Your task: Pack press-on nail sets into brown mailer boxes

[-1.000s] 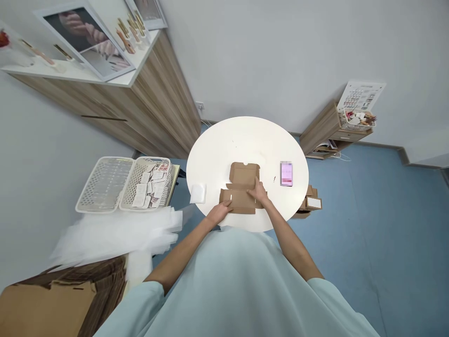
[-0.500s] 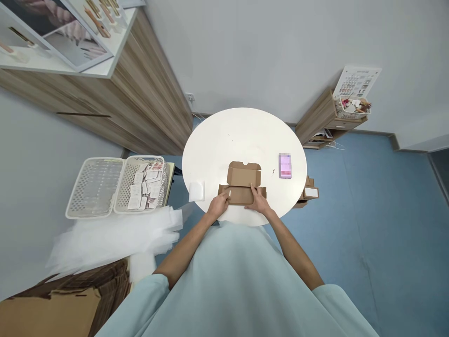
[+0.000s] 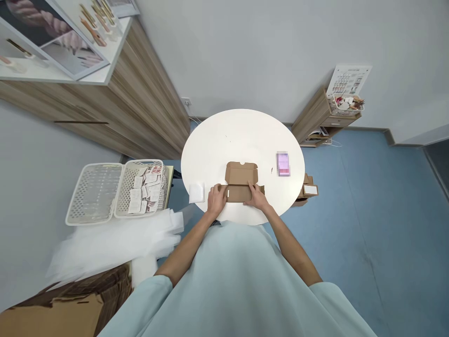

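Note:
An unfolded brown cardboard box [image 3: 240,194] lies near the front of the white oval table [image 3: 242,135], its lid panel raised or spread toward the far side. My left hand [image 3: 216,201] grips the box's left end, fingers over the side flap. At the right end, my right hand [image 3: 257,196] holds the box wall, thumb toward the inside and fingers around the edge. A small white slit or strip shows on the box floor near my left hand. Left of the box sits a white padded square packet [image 3: 197,192].
A phone with a blurred pink screen [image 3: 283,164] lies on the table's right. Left of the table are a white basket of small packets [image 3: 143,213], white film sheets [image 3: 119,241] and stacked flat cardboard [image 3: 52,313]. Small boxes [image 3: 309,190] stand beyond the table's right edge.
My left hand has shifted slightly left and up, from the box's near left corner onto its left side flap. My right hand stays at the right end.

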A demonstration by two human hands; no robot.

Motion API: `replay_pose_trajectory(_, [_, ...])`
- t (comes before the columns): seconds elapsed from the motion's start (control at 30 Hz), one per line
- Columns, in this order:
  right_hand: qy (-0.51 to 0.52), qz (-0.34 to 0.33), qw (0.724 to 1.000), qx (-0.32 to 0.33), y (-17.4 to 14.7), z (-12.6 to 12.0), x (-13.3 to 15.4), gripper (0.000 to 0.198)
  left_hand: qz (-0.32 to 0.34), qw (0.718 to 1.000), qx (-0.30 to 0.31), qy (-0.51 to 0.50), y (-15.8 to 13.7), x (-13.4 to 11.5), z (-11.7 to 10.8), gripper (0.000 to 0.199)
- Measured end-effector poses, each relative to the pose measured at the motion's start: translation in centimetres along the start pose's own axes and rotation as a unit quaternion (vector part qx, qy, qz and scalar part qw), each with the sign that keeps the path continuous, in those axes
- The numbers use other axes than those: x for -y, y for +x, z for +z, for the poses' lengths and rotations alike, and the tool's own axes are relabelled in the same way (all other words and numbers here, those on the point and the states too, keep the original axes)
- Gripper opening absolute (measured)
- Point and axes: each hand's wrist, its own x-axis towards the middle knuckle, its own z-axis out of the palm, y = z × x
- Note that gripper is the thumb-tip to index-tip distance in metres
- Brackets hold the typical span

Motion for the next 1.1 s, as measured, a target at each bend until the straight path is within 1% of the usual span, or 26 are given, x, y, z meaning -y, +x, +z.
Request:
replay_pose_trajectory(0.07, [-0.004,-0.001,1.0,-0.002,0.0,0.0,0.0,0.127,-0.055,0.998,-0.042,-0.008,-0.4,0.4,0.3,0.066])
replay_pose_trajectory(0.13, [-0.007,-0.001,1.0,-0.003,-0.1,0.0,0.1,0.127,-0.117,0.991,-0.054,-0.019,-0.6,0.8,0.5,0.067])
replay_pose_trajectory(0.2, [-0.009,-0.001,1.0,-0.003,-0.1,0.0,0.2,0.126,-0.162,0.986,-0.025,-0.034,-0.6,1.2,0.7,0.053])
replay_pose_trajectory(0.27, [-0.014,-0.002,1.0,-0.007,-0.1,-0.1,0.2,0.124,-0.182,0.982,0.016,-0.05,-0.4,1.3,0.6,0.033])
replay_pose_trajectory(0.33, [-0.019,-0.002,1.0,-0.012,0.0,-0.1,0.2,0.122,-0.185,0.98,0.034,-0.068,-0.5,1.0,0.4,0.022])
replay_pose_trajectory(0.43, [-0.025,-0.008,1.0,-0.015,0.2,-0.1,0.1,0.124,-0.185,0.978,0.027,-0.096,-0.8,0.0,0.0,0.02])
replay_pose_trajectory(0.5, [-0.027,-0.013,0.999,-0.014,0.4,0.1,-0.1,0.126,-0.183,0.976,0.025,-0.112,-1.1,-0.8,-0.3,0.026])
replay_pose_trajectory(0.57, [-0.03,-0.016,0.999,-0.014,0.6,0.3,-0.3,0.128,-0.172,0.976,0.024,-0.128,-1.3,-1.6,-0.3,0.037])
replay_pose_trajectory(0.63, [-0.036,-0.019,0.999,-0.013,0.8,0.4,-0.4,0.129,-0.158,0.978,0.019,-0.137,-1.2,-2.2,0.0,0.042])
replay_pose_trajectory(0.7, [-0.043,-0.025,0.999,-0.01,0.9,0.5,-0.5,0.13,-0.151,0.979,0.011,-0.134,-1.0,-2.6,0.4,0.034])
replay_pose_trajectory(0.8, [-0.048,-0.035,0.998,-0.003,0.9,0.5,-0.7,0.129,-0.159,0.981,0.005,-0.113,-0.6,-2.7,1.0,0.02])
replay_pose_trajectory(0.9, [-0.043,-0.041,0.998,0.004,0.8,0.4,-0.8,0.129,-0.176,0.98,0.022,-0.086,-0.2,-2.6,1.2,0.009])
replay_pose_trajectory(1.0, [-0.031,-0.042,0.999,0.014,0.6,0.2,-0.8,0.129,-0.184,0.98,0.043,-0.063,0.0,-2.6,1.3,0.006])
replay_pose_trajectory(1.1, [-0.004,-0.053,0.998,0.021,0.0,0.0,-1.0,0.129,-0.176,0.983,0.048,-0.031,0.2,-2.9,1.4,0.005])
